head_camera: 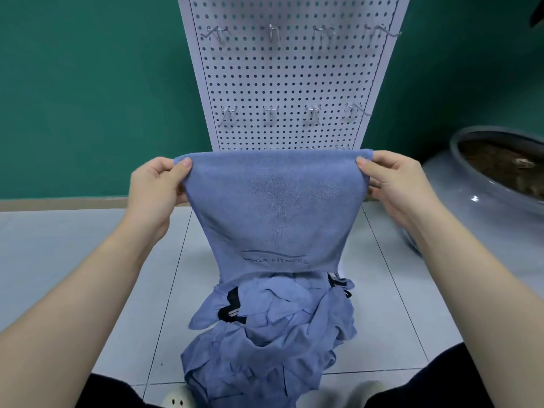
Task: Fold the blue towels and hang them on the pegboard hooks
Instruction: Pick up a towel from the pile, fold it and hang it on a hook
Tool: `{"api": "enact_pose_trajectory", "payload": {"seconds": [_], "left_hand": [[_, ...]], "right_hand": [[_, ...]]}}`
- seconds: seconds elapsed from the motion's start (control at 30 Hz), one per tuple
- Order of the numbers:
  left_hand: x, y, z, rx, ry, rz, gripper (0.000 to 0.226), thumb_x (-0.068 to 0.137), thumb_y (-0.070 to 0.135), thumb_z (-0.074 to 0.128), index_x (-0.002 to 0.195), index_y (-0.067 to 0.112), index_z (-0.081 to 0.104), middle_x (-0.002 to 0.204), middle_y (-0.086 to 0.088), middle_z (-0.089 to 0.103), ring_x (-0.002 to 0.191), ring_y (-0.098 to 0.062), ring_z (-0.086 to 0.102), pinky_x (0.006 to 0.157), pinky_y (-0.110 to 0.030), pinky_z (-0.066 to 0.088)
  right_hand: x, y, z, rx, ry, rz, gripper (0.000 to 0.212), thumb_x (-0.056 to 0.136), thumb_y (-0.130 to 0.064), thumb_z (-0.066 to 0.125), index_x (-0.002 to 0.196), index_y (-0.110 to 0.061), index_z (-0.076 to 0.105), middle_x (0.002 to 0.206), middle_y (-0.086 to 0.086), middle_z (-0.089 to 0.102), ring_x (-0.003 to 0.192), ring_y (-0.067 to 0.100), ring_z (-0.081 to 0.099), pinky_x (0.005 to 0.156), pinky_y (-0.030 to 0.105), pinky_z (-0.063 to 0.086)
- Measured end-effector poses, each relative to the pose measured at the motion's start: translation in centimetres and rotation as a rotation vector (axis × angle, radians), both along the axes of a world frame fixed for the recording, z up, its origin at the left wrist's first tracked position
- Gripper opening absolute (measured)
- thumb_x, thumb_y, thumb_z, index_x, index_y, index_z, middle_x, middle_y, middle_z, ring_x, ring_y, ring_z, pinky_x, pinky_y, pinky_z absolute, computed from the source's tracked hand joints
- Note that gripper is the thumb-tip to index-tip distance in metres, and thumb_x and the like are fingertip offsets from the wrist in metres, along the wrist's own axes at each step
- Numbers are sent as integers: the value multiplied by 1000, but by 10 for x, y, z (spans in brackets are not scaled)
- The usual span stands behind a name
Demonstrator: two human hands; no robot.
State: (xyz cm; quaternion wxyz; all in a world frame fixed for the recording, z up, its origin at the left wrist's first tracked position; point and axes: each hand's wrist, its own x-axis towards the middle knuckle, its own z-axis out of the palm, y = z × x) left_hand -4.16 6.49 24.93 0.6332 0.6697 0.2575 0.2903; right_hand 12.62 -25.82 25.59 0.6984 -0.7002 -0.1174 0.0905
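Observation:
I hold a blue towel (273, 207) stretched flat in front of me, printed "YOGA FITNESS" near its lower end. My left hand (156, 187) pinches its top left corner and my right hand (394, 184) pinches its top right corner. Below it, a heap of crumpled blue towels (270, 328) spills over a black-framed holder on the floor. Behind the towel stands a white pegboard (290, 81) with two visible rows of bare metal hooks (270, 111); its lower part is hidden by the towel.
A large grey ceramic pot (485, 195) filled with brown matter stands on the floor at the right. A green wall runs behind the pegboard. Grey floor tiles lie on both sides of the heap. My dark-trousered knees and a pale shoe show at the bottom edge.

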Motion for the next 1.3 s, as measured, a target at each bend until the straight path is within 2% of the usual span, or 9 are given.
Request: {"api": "enact_pose_trajectory", "payload": {"seconds": [0.2,0.33,0.53,0.63,0.73,0.9,1.1,1.17,1.3], "left_hand": [[4,-2,-15,-41,49,71,33,100,19,66,72,17,49,76,-3,56,69,-18,55,61,-33,56],[6,-1,-20,-77,70,122,34,98,22,68,71,19,48,81,-6,54,75,-23,52,61,-34,54],[6,-25,-17,-7,28,196,29,83,25,79,68,22,55,69,-6,57,69,-20,51,70,-46,51],[6,-50,-15,49,1,148,28,80,25,82,80,22,55,64,-4,63,64,-20,56,71,-53,57],[5,-69,-16,69,25,61,32,77,30,85,95,22,59,68,-4,71,72,-34,70,78,-62,59],[3,-95,-19,36,111,-79,32,72,35,89,84,16,67,72,-6,76,78,-34,76,77,-58,61],[-4,-111,-13,7,118,-166,13,87,14,82,86,7,71,75,-8,77,75,-24,77,71,-51,65],[-6,-114,-11,-24,95,-201,8,91,13,77,89,5,75,79,-9,78,79,-23,77,70,-44,66],[-7,-118,-11,-5,30,-250,15,100,7,64,96,5,79,88,-5,80,84,-14,77,71,-32,64]], "right_hand": [[4,4,-18,-6,215,-9,29,92,-8,76,116,3,66,101,13,77,86,26,72,73,33,61],[-5,8,-18,-70,374,94,8,94,-7,71,98,0,71,83,5,77,79,19,73,65,26,60],[-32,34,-11,-37,345,-5,4,97,-8,69,96,-5,68,86,9,75,77,23,71,68,31,62],[-55,54,-11,-24,335,6,12,97,-7,68,86,-5,65,81,10,72,64,18,67,55,26,58],[-76,70,-18,-22,316,50,25,98,-9,67,74,-6,66,78,10,72,64,18,67,57,26,58],[-103,88,-28,-62,188,84,32,97,-9,68,65,-6,66,64,6,64,64,18,65,61,30,60],[-112,90,-31,-169,-10,119,29,95,-21,68,71,-5,70,73,29,65,66,22,55,73,70,54],[-110,88,-30,-213,-82,114,30,92,-27,66,69,-10,71,67,25,62,64,21,51,70,68,54],[-107,84,-23,-238,-133,123,28,95,-26,63,74,-34,80,70,5,75,72,28,70,75,63,58]]}}
